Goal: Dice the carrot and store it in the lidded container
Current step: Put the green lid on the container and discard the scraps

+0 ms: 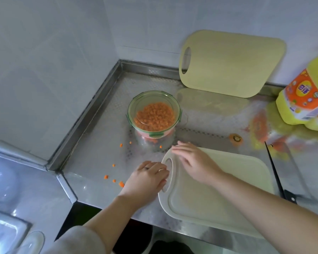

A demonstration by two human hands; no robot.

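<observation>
Sitting near the tabletop's back corner, the lidded container holds the diced carrot. Stray bits lie loose beside the left hand, whose grip closes on the cutting board's handle, while the right hand rests flat, grip open. Shifting the board could sweep those bits off the edge.

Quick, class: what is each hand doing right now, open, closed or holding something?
Left hand: grips the board at its handle hole.
Right hand: open, fingers resting flat on the board's far corner.
</observation>
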